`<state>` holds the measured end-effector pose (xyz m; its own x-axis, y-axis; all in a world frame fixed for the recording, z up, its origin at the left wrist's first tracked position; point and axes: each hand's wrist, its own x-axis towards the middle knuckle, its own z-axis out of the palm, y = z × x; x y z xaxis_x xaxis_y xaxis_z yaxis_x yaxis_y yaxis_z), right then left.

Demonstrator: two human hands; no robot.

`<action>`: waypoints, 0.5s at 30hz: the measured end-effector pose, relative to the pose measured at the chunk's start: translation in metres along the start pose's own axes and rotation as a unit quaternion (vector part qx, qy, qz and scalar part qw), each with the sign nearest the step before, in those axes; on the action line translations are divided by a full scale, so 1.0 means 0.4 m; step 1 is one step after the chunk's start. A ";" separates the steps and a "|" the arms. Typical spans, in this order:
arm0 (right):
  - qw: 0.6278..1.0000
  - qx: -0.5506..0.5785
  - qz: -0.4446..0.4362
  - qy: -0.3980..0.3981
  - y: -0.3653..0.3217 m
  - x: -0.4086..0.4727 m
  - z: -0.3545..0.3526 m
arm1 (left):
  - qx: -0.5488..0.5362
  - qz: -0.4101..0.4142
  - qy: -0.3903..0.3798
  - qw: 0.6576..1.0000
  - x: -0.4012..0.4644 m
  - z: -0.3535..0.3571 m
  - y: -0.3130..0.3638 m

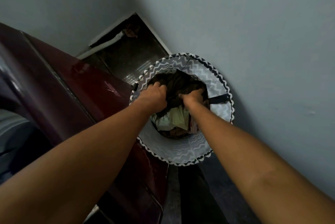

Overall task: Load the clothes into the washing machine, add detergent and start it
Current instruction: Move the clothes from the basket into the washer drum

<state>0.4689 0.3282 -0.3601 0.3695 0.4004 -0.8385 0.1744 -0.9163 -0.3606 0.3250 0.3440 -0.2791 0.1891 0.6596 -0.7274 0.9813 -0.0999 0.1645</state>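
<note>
A round laundry basket [184, 153] with a grey-and-white zigzag lining stands on the floor against the wall. Both my arms reach down into it. My left hand [154, 97] grips the left side of a dark brown garment [178, 83] that lies on top of the pile. My right hand [193, 96] grips the same garment on its right side. Under it shows a pale green cloth [176, 117] and other dark clothes. The dark red washing machine [85, 86] stands directly left of the basket, and part of its drum opening [12, 127] shows at the far left.
A grey wall [253, 42] runs close behind and to the right of the basket. Dark glossy floor tiles [130, 55] lie in the corner beyond it. A black strap handle [219, 99] sits on the basket's right inner wall.
</note>
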 end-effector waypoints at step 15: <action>0.924 0.321 -0.031 -0.204 -0.179 -0.316 -0.111 | -0.183 -0.051 0.016 0.982 -0.125 -0.067 0.033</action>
<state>0.4501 0.3440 -0.2101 -0.0214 0.5336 -0.8455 -0.4417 -0.7637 -0.4709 0.3277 0.3299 -0.2227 0.0829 0.6760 -0.7322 0.9156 0.2384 0.3237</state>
